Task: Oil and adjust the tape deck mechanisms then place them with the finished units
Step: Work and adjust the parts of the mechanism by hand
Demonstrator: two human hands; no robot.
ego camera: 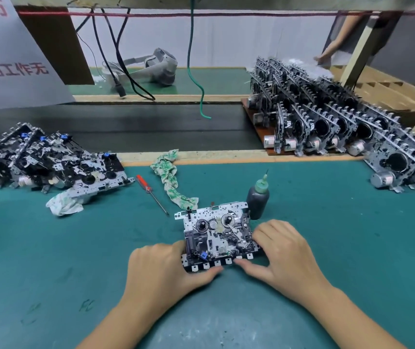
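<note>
Both hands grip mechanism on green mat; conveyor behind.

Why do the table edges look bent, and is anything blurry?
Head view: the wide-angle lens bows the wooden bench edge; lighting is even with soft shadows; the tape deck mechanism is fairly sharp, while the person's hand in the background is smeared.

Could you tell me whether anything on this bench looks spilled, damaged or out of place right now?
No spill or damage shows. The oil bottle stands upright behind the mechanism that both hands hold. The only untidy spot is the left pile, where units lie heaped askew, one resting on a crumpled rag.
</note>
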